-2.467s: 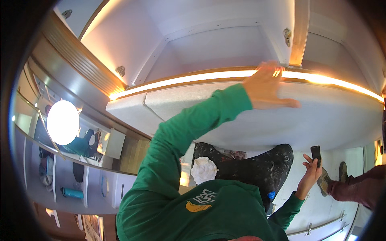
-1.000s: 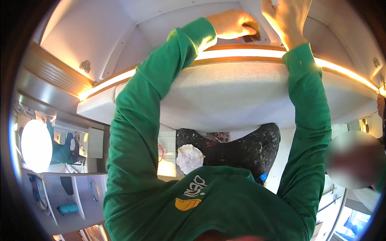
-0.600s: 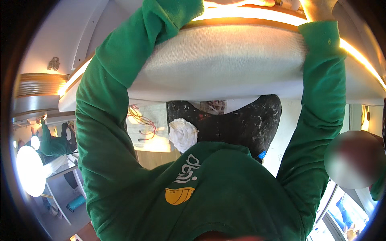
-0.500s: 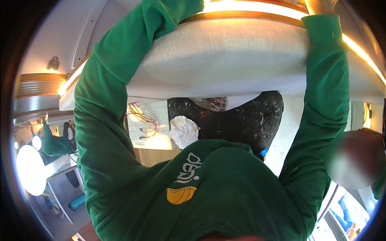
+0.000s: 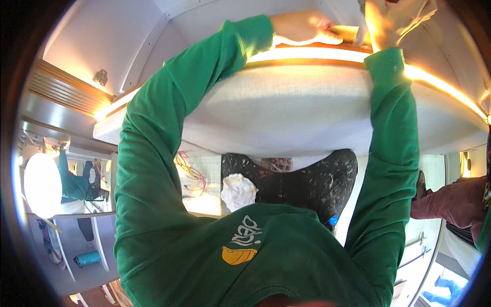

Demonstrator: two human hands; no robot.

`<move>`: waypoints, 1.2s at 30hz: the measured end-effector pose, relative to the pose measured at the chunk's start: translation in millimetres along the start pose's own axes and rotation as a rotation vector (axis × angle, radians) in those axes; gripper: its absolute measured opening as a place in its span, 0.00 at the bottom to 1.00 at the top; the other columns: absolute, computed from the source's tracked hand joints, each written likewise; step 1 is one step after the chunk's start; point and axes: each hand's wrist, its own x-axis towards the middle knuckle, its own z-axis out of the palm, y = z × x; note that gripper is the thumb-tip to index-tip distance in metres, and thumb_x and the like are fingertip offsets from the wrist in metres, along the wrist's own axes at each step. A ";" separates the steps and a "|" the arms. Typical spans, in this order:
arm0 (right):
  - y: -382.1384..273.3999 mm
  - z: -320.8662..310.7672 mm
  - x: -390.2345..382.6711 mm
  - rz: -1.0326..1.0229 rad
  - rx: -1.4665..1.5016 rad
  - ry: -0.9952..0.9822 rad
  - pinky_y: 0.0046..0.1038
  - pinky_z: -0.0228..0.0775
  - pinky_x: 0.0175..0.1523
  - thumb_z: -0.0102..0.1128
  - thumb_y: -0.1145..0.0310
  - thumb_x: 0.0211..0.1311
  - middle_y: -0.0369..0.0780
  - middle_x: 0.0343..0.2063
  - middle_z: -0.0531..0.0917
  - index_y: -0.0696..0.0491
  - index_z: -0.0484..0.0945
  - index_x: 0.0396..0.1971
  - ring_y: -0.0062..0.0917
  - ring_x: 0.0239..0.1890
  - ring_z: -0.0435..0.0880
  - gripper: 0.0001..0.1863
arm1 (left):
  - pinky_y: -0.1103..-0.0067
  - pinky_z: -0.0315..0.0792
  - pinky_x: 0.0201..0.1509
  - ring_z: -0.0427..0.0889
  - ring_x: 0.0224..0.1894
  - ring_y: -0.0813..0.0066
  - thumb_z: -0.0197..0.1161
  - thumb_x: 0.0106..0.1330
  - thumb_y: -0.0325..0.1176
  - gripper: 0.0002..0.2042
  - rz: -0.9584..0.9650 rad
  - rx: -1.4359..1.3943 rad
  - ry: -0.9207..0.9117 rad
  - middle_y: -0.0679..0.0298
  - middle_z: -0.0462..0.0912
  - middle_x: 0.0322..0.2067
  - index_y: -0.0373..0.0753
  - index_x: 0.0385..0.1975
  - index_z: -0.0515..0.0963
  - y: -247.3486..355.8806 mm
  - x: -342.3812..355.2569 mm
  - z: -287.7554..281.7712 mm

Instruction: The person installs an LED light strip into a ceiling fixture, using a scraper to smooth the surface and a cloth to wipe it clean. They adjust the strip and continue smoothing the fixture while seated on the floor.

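Note:
Both my arms, in green sleeves, reach up over a wooden edge with a glowing light strip (image 5: 312,53). My left hand (image 5: 307,25) is just above the strip, its fingers closed round a small flat yellowish-brown piece (image 5: 348,34) whose kind I cannot make out. Close to its far end is my right hand (image 5: 379,25), partly cut off by the top of the picture and lit brightly. A crumpled beige cloth (image 5: 415,16) sticks out of that right hand. Below the strip, a pale fabric-covered panel (image 5: 286,110) spans between my forearms.
A bunched white cloth (image 5: 239,192) rests against my dark, paint-spotted trousers (image 5: 296,181). Red and yellow cables (image 5: 193,176) lie to the left. A round lamp glare (image 5: 43,185) and shelves with a turquoise cylinder (image 5: 87,259) are further left. Someone in maroon trousers (image 5: 452,204) is at the right.
The view has tilted upward, bringing both hands into sight above the light strip. The right hand now shows with the beige cloth. The neighbouring person's maroon-clad leg shows more at the right.

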 end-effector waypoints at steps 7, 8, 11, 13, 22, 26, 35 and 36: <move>2.7 -5.3 -0.8 0.049 0.103 -0.061 0.46 0.62 0.67 0.52 0.72 0.65 0.53 0.61 0.75 0.60 0.76 0.49 0.47 0.61 0.74 0.15 | 0.80 0.73 0.55 0.79 0.46 0.80 0.59 0.78 0.43 0.18 -0.184 -0.255 -0.056 0.69 0.87 0.44 0.36 0.57 0.81 10.0 5.2 12.6; 1.8 -5.5 -0.8 0.085 0.089 -0.075 0.46 0.62 0.68 0.51 0.72 0.65 0.53 0.60 0.76 0.59 0.76 0.49 0.47 0.60 0.74 0.14 | 0.78 0.73 0.54 0.78 0.45 0.80 0.59 0.78 0.43 0.18 -0.167 -0.002 -0.036 0.69 0.86 0.41 0.37 0.58 0.81 10.4 2.2 11.1; -0.7 -2.3 -1.0 0.154 0.179 -0.052 0.45 0.62 0.68 0.51 0.73 0.66 0.53 0.60 0.76 0.59 0.76 0.49 0.46 0.60 0.74 0.14 | 0.74 0.73 0.55 0.79 0.48 0.74 0.57 0.79 0.43 0.18 -0.246 0.206 0.063 0.64 0.86 0.43 0.37 0.58 0.80 7.4 -18.0 -0.4; -1.5 0.7 -2.3 0.189 0.163 -0.035 0.41 0.66 0.64 0.54 0.72 0.66 0.50 0.57 0.78 0.58 0.78 0.48 0.40 0.57 0.76 0.13 | 0.70 0.72 0.59 0.79 0.52 0.65 0.56 0.79 0.45 0.19 -0.279 0.050 -0.053 0.56 0.85 0.47 0.36 0.56 0.80 5.0 -21.0 -3.5; -0.8 0.3 -7.4 0.348 0.235 -0.051 0.41 0.68 0.61 0.57 0.72 0.55 0.50 0.53 0.79 0.57 0.82 0.41 0.38 0.54 0.74 0.14 | 0.75 0.74 0.59 0.82 0.53 0.68 0.50 0.81 0.37 0.17 -0.092 0.104 0.036 0.53 0.85 0.50 0.36 0.59 0.78 13.2 -33.3 9.2; -3.8 0.9 -4.0 0.325 0.200 -0.012 0.40 0.70 0.64 0.56 0.76 0.56 0.45 0.55 0.82 0.54 0.83 0.41 0.38 0.59 0.77 0.13 | 0.74 0.69 0.67 0.78 0.61 0.67 0.50 0.80 0.34 0.18 0.003 0.100 -0.031 0.54 0.83 0.57 0.36 0.64 0.75 19.3 -20.9 1.4; -2.6 -5.0 -8.4 0.461 0.473 -0.001 0.33 0.71 0.59 0.53 0.76 0.68 0.47 0.56 0.77 0.58 0.77 0.48 0.30 0.52 0.77 0.11 | 0.73 0.72 0.61 0.80 0.53 0.69 0.53 0.80 0.43 0.19 -0.126 0.046 0.074 0.59 0.85 0.52 0.40 0.63 0.77 4.0 -47.7 -1.3; -1.2 -5.3 -8.4 0.466 0.436 -0.037 0.32 0.73 0.56 0.53 0.75 0.68 0.47 0.54 0.78 0.58 0.77 0.46 0.32 0.48 0.79 0.10 | 0.74 0.72 0.61 0.80 0.54 0.69 0.54 0.80 0.45 0.21 -0.086 -0.013 0.019 0.59 0.84 0.54 0.40 0.63 0.77 2.7 -54.6 -6.7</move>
